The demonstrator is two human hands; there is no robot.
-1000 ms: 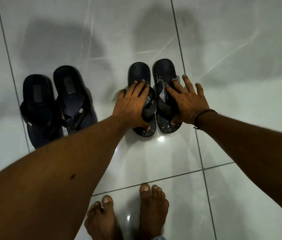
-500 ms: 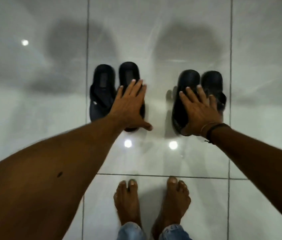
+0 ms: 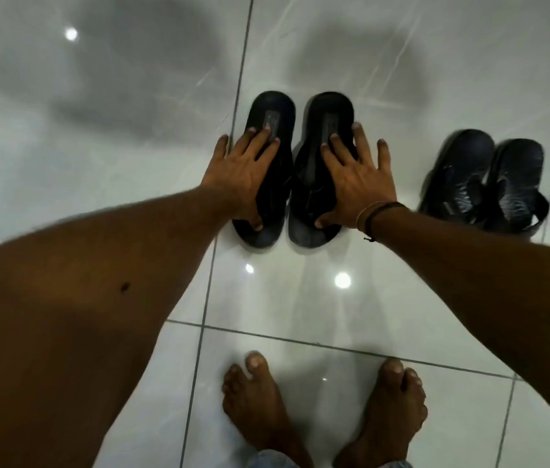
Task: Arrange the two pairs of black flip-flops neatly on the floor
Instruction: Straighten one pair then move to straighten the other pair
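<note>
Flip-flops [image 3: 320, 170] under 2 flat hands [image 3: 243, 173]

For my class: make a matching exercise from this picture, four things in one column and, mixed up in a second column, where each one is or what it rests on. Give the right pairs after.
Column 1
1. left hand
2. right hand
3. textured pair of flip-flops
4. bare feet

Column 2
A. untouched, at the right of the view
B. flat on the left sandal of the middle pair
C. nearest the camera, on the tile floor
D. flat on the right sandal of the middle pair

Pairs: 1-B, 2-D, 3-A, 4-C
</note>
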